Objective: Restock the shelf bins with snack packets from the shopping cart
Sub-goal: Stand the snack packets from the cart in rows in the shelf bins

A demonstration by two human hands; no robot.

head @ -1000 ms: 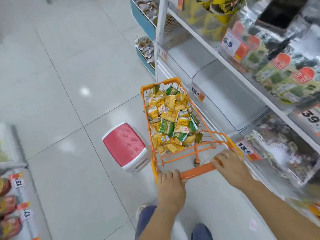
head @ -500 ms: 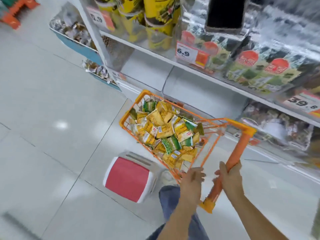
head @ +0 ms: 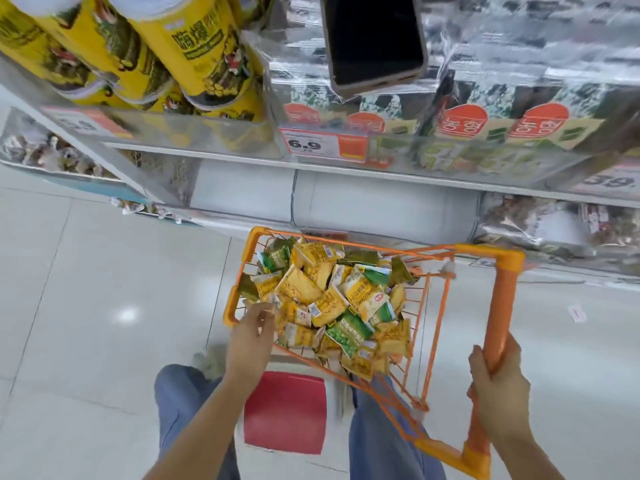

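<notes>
The orange wire shopping cart stands side-on in front of the shelf, filled with several yellow and green snack packets. My left hand lies over the cart's near left rim, its fingers curled over the wire beside the packets. My right hand grips the cart's orange handle bar. Behind the cart, on the lower shelf, sit two clear shelf bins that look empty.
A red-topped white stool stands between my jeans-clad legs, partly under the cart. Yellow canisters and silver seaweed packs fill the upper shelf behind price tags. A dark phone hangs at the top. Tiled floor lies to the left.
The cart has swung round close to the shelf and over the stool. My left hand moved from the handle to the cart's side rim. My right hand stayed on the handle.
</notes>
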